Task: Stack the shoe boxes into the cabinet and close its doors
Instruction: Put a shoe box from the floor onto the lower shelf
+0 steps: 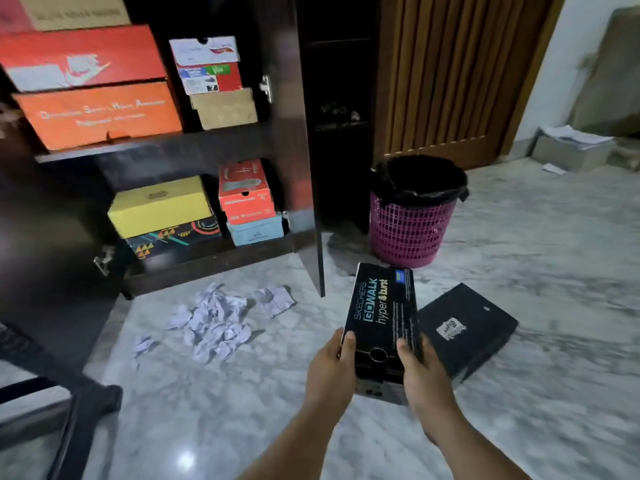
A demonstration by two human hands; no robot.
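Both forearms are reaching forward and down from the bottom edge of the view, converging on a black Skechers shoe box (381, 323). The left hand (330, 370) is gripping the box's near left corner, thumb lying across the lid and fingers wrapping out of sight beneath. The right hand (420, 372) is gripping the near right corner the same way, thumb pressing on top. The box is being held above the marble floor (519, 254), its long axis pointing away toward the open cabinet (207, 140), far end tilting slightly up.

Just to its right, a second black box (467, 329) is lying flat on the floor, its near corner partly hidden behind the right hand. Its label is too blurred to read.

In the cabinet, the upper shelf is carrying two orange boxes (93, 88) stacked at the left, cut off by the frame edge, with a smaller stack beside them. The lower shelf is holding a yellow box (159, 206) on a patterned one, and an orange-red box (244, 192) on a pale blue one. The right door (308, 168) is standing open, hiding part of the dark recess behind it.

Crumpled paper (214, 320) is lying scattered before the cabinet. A pink basket (408, 230) with a black liner is standing near the door.
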